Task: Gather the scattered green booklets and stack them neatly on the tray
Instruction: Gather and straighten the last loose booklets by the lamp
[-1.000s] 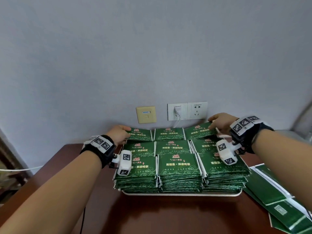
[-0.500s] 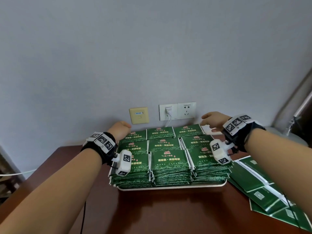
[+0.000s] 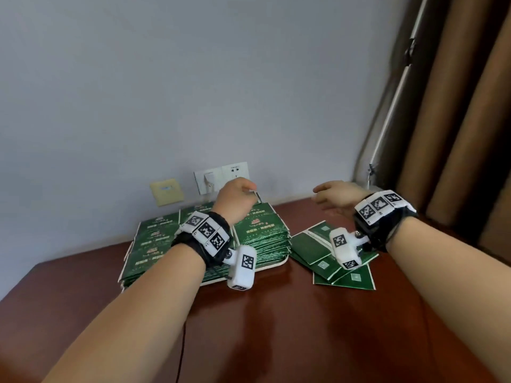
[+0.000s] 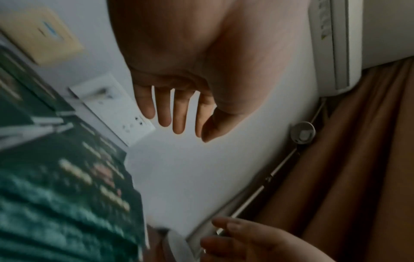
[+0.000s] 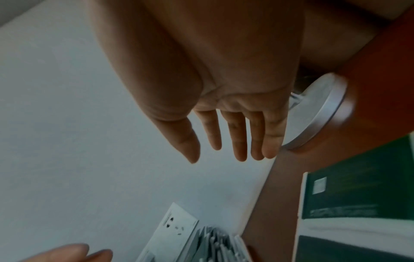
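Against the grey wall we hold our right hand [image 3: 338,197] and left hand [image 3: 235,200] empty, fingers loose, loose booklets [image 3: 331,261] lying at frame right below the right wrist, nearer it than the tray [image 3: 272,268].

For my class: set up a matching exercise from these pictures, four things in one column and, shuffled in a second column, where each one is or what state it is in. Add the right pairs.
Things:
1. left hand
2. scattered booklets
3. tray
4. wall socket

Places or states:
A. loose on the table, right of the tray
B. on the wall behind the stacks
C. raised over the stacks, holding nothing
D. under the stacked booklets

Pairs: 1-C, 2-A, 3-D, 4-B
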The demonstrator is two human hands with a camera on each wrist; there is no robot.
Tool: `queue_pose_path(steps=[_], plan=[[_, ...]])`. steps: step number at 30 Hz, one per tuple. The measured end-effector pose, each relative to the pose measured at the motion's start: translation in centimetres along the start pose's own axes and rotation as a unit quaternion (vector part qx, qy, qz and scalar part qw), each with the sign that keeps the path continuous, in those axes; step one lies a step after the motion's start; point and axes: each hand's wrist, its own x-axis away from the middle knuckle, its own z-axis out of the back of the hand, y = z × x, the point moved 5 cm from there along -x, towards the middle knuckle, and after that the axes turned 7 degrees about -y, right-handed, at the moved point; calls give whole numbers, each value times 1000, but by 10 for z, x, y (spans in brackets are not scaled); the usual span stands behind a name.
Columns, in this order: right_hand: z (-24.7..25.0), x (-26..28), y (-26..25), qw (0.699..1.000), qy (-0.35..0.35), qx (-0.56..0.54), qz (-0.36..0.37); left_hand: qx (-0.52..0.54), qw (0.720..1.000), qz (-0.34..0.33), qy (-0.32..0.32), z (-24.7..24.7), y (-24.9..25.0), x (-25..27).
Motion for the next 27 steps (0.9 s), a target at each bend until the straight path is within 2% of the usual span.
queue_pose_path(steps=[3,6,13,19,22,27], plan=[[20,10,30,999,-11,-47,-13,8,999,-16,-37,-52,22,1],[38,13,58,996,11,-78,-45,-6,997,-25,-75,-98,35,1],[58,1,100,993,18,-85,-74,-34,991,-13,-127,-174,29,-15],[58,-10,126,987,44,-134,-78,-55,983,8,-174,-212,10,-21],[56,-12,137,982,67,-164,-65,-60,983,8,-175,-219,6,-22],[55,-19,136,989,71,-114,-59,-62,978,10,-200,-224,3,-27]])
